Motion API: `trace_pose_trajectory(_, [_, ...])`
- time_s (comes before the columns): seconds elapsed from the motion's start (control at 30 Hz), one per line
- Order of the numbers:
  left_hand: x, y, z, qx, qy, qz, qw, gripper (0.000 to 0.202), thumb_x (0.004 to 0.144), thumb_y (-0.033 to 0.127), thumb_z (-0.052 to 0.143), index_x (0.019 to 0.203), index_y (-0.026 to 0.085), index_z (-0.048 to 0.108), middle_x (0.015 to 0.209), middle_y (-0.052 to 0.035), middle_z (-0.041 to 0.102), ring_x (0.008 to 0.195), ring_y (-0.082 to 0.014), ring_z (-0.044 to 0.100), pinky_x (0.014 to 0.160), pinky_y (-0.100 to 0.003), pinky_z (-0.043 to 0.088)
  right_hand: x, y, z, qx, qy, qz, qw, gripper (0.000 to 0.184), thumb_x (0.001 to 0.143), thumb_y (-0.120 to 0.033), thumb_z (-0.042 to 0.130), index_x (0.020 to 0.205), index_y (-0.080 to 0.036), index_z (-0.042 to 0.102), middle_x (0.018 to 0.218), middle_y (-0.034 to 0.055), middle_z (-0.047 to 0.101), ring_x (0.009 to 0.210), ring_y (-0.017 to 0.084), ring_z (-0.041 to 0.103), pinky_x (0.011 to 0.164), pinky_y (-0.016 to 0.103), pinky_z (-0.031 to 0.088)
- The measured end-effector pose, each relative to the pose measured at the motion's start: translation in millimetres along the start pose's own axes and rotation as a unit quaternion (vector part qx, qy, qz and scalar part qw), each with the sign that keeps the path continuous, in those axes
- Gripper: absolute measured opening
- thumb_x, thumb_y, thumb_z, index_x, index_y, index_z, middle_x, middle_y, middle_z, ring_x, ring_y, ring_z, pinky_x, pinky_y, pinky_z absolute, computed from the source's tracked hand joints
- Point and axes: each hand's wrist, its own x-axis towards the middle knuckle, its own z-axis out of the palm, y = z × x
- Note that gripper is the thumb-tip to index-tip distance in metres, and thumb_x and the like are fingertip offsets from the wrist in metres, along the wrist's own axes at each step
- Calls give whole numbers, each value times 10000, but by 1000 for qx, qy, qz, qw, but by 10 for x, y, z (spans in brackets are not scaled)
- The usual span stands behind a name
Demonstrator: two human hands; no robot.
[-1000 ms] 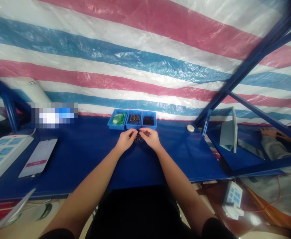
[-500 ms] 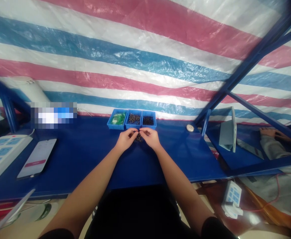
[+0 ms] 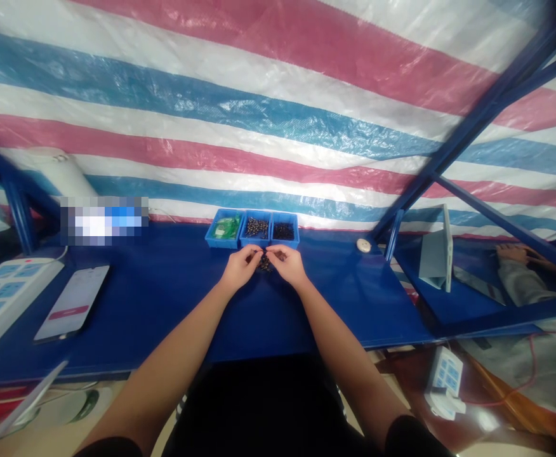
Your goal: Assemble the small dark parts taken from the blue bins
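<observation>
My left hand [image 3: 240, 265] and my right hand [image 3: 287, 263] meet almost fingertip to fingertip over the blue table, both pinched closed. Whatever sits between the fingers is too small to make out. Under them lies a small pile of dark and brassy little parts [image 3: 264, 263], partly covered by the fingers. Just beyond stand three blue bins side by side. The left bin [image 3: 221, 243] holds a green plastic bag [image 3: 225, 226]. In the middle bin [image 3: 254, 241] are small metallic-tipped parts [image 3: 258, 227], and the right bin [image 3: 285, 242] contains small black parts [image 3: 283, 231].
A phone [image 3: 72, 301] and a white power strip [image 3: 14, 292] lie at the left. A round white object [image 3: 363, 245] sits right of the bins. Blue frame bars [image 3: 468, 136] rise at the right, beyond which another person's hands [image 3: 513, 253] rest near a tablet stand [image 3: 437, 257].
The fingertips of my two hands have drawn slightly apart. The pile and the bins stay where they were.
</observation>
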Motion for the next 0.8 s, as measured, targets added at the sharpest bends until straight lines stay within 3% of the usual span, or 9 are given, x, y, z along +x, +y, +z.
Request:
trace_pose_trajectory(0.2, [-4, 39, -31, -2, -3, 1, 1000, 318, 924, 458, 439, 862, 200, 614, 660, 19, 623, 601, -121, 579, 602, -227, 448, -8, 7, 19, -2, -8, 1, 1000, 254, 798, -360, 637, 979, -200, 715, 899, 54, 724, 746, 172, 663, 709, 300, 545])
trace_pose_trajectory(0.4, [-4, 16, -4, -5, 8, 6, 1000, 325, 895, 475, 491, 1036, 209, 616, 673, 20, 622, 599, -124, 575, 604, -233, 457, 1, 17, 2, -9, 4, -3, 1000, 239, 805, -350, 628, 966, -198, 719, 885, 52, 723, 725, 169, 657, 690, 296, 540])
trace_pose_trajectory(0.67, [-5, 14, -16, 8, 5, 10, 1000, 328, 915, 471, 456, 914, 198, 638, 692, 11, 634, 601, -119, 572, 605, -227, 449, -5, 9, 10, -2, 0, -9, 1000, 244, 796, -335, 643, 974, -186, 718, 884, 52, 722, 734, 161, 655, 693, 279, 538])
trace_pose_trajectory(0.8, [-2, -2, -6, -9, 6, 7, 1000, 325, 901, 468, 485, 1023, 202, 625, 656, 20, 616, 582, -124, 569, 592, -232, 450, 1, 14, 6, -4, 3, -10, 1000, 236, 800, -333, 641, 969, -189, 720, 889, 53, 724, 738, 163, 658, 696, 282, 541])
